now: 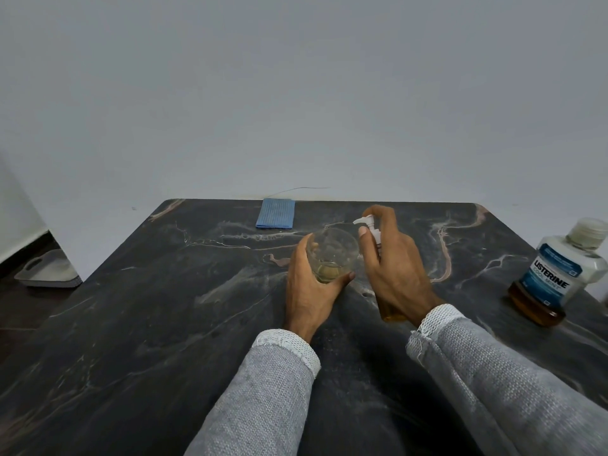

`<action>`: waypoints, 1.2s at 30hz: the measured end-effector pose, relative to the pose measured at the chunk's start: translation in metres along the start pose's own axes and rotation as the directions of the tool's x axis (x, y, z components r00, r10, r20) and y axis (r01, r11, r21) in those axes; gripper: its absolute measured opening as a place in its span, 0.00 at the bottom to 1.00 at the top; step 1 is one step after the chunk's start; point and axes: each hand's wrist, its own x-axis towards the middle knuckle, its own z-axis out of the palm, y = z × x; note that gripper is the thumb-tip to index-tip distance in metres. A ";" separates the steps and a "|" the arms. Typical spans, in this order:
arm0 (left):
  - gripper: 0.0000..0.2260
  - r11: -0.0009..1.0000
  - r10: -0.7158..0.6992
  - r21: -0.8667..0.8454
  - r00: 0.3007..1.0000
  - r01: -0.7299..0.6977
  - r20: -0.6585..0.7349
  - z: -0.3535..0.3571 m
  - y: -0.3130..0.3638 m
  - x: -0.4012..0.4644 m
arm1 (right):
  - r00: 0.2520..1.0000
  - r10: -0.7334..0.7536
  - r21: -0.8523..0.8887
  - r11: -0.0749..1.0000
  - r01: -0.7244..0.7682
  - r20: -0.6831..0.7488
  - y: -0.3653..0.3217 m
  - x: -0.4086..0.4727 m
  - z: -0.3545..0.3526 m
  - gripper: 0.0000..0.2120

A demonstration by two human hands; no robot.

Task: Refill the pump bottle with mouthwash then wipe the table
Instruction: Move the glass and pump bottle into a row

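The pump bottle stands near the middle of the tabletop, amber liquid showing at its base, wrapped by the right hand with a finger over the white pump head, whose spout points at the glass. The left hand curls round a clear glass holding a little yellowish liquid, apparently steadying it under the spout. The mouthwash bottle stands capped at the right edge, and a folded blue cloth waits at the far edge, likely for wiping.

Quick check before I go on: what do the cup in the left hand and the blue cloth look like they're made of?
Cup: clear glass or hard plastic, glossy; yellowish liquid shows through its wall. I can't tell which.
Blue cloth: soft woven fabric, probably microfibre, matte, with a faint ribbed texture, folded flat.
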 end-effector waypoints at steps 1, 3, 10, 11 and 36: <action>0.46 1.000 0.001 -0.003 1.000 -0.001 -0.001 0.000 0.000 0.000 | 1.000 0.000 0.003 1.000 0.000 -0.003 0.000 -0.001 0.000 0.07; 0.46 1.000 0.000 -0.008 1.000 0.000 0.002 -0.001 0.000 0.000 | 1.000 -0.001 0.001 1.000 0.001 -0.002 0.001 -0.003 0.000 0.08; 0.45 1.000 0.004 -0.009 1.000 -0.004 0.006 -0.001 0.001 0.001 | 0.998 -0.066 0.035 0.997 0.066 0.008 -0.006 -0.004 0.003 0.07; 0.45 1.000 0.006 -0.009 1.000 -0.006 0.005 -0.001 0.001 0.001 | 0.998 -0.065 0.057 0.996 0.065 0.002 -0.007 -0.004 0.004 0.08; 0.46 0.999 0.006 0.037 1.000 -0.005 -0.021 -0.001 -0.003 0.002 | 0.995 0.085 0.329 0.942 -0.062 -0.054 0.021 -0.033 0.003 0.23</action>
